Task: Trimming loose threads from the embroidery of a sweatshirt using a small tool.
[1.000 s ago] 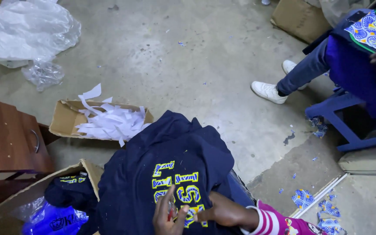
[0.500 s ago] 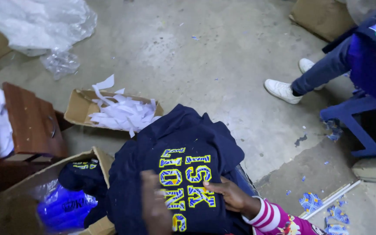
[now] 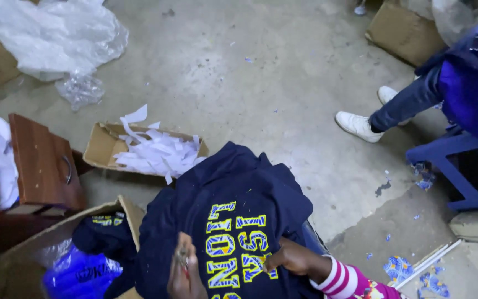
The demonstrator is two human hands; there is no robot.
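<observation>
A navy garment [image 3: 233, 216] with yellow and blue patterned lettering lies spread over the person's lap at the near centre. Just beyond it on the floor [image 3: 261, 83] sits a shallow cardboard box [image 3: 102, 148] heaped with white paper strips [image 3: 159, 152]. At the near left an open carton [image 3: 12, 260] holds a blue plastic bag [image 3: 76, 274] and another dark folded garment [image 3: 103, 235]. A brown wooden drawer unit [image 3: 40, 163] stands at the left, crumpled clear plastic sheeting [image 3: 56, 39] lies far left, and another brown carton [image 3: 402, 33] sits far right. At the right a seated person's leg in jeans ends in a white shoe [image 3: 356, 125], beside a blue stool [image 3: 455, 166]. Scraps of patterned blue cloth [image 3: 402, 268] litter the near right floor.

The left hand [image 3: 182, 274] rests on the garment beside the lettering, fingers curled around something small that is blurred. The right hand [image 3: 291, 257], in a pink striped sleeve [image 3: 349, 279], presses flat on the lettering with fingers bent, pinching the fabric.
</observation>
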